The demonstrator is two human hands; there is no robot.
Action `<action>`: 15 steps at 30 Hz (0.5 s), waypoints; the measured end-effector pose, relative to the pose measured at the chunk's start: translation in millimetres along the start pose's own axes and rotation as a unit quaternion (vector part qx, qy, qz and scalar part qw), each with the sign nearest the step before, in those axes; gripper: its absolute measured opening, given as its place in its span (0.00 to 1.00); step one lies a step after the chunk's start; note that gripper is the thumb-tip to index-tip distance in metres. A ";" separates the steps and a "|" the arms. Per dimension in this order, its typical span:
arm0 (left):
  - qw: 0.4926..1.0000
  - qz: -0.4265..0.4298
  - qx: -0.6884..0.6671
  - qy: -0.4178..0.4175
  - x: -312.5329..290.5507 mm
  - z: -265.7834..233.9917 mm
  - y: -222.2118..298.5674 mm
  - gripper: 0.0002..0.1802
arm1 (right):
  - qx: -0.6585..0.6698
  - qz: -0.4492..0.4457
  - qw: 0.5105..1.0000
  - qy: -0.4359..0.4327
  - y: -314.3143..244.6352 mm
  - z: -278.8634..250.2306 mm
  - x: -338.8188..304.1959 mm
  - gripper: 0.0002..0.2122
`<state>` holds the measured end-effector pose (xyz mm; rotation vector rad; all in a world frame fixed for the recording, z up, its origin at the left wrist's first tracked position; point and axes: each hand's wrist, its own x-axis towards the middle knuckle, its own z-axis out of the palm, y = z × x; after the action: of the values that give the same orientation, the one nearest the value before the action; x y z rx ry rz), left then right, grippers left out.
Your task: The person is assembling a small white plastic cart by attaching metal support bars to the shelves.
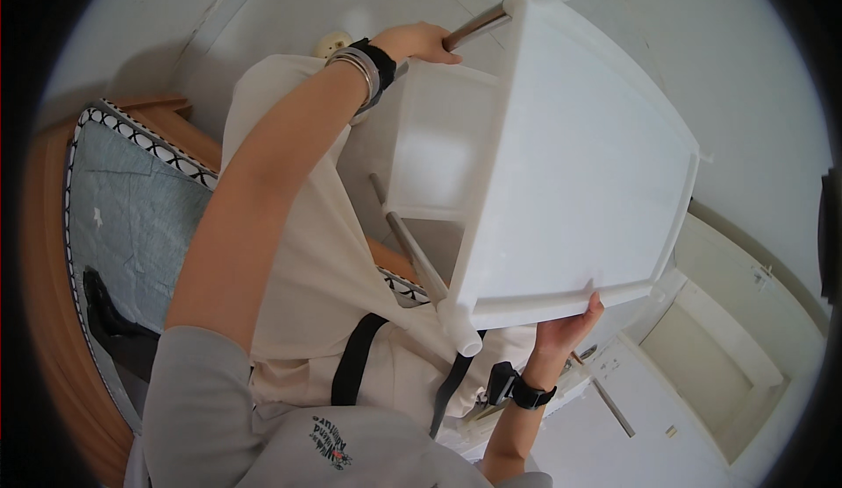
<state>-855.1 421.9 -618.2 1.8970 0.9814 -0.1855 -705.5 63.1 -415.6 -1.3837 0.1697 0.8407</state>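
A white plastic shelf rack (579, 163) with metal poles is tipped on its side in front of me. Its large panel faces up and to the right, and a second, smaller white shelf (443, 137) sits farther down the poles. My left hand (423, 42) is wrapped round the upper metal pole (478, 25), between the two shelves. The lower metal pole (417, 253) runs into a round corner socket (469, 343) near my lap. My right hand (568, 326) holds the near rim of the large panel, thumb on top and fingers hidden underneath.
At left is a wooden-framed piece (53, 225) with a grey-blue padded surface (140, 216), a dark shoe (101, 304) on it. A white open drawer or box (710, 365) stands at lower right, near a loose metal rod (612, 407). White walls rise behind.
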 end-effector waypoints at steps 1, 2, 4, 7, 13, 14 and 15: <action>1.000 -0.002 0.000 0.003 0.8 0.7 -4.0 0.29 | 0.000 -0.001 1.000 0.001 0.7 2.8 -0.1 0.20; 1.000 0.001 0.007 -0.004 2.3 1.8 -8.1 0.31 | 0.001 0.000 1.000 -0.002 1.6 3.6 0.5 0.20; 1.000 0.007 0.013 -0.012 3.7 5.1 -8.5 0.32 | 0.009 -0.006 1.000 -0.003 1.9 0.9 2.3 0.21; 0.999 -0.034 0.000 -0.016 6.5 11.6 -10.2 0.34 | 0.007 -0.012 1.000 -0.001 2.9 2.6 3.3 0.21; 1.000 0.012 0.007 0.001 5.8 4.2 -3.9 0.34 | -0.020 -0.029 0.999 0.015 1.6 5.5 0.8 0.20; 1.000 0.006 -0.019 0.007 3.7 1.8 0.3 0.32 | -0.021 -0.030 0.999 0.017 0.1 3.6 0.7 0.20; 0.999 -0.001 -0.043 0.014 -0.4 -1.0 3.6 0.30 | -0.017 -0.029 0.999 0.015 -0.9 1.6 1.3 0.20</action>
<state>-853.1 421.7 -615.1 1.8244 0.9950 -0.1173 -704.6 65.1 -415.3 -1.4260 0.1376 0.7779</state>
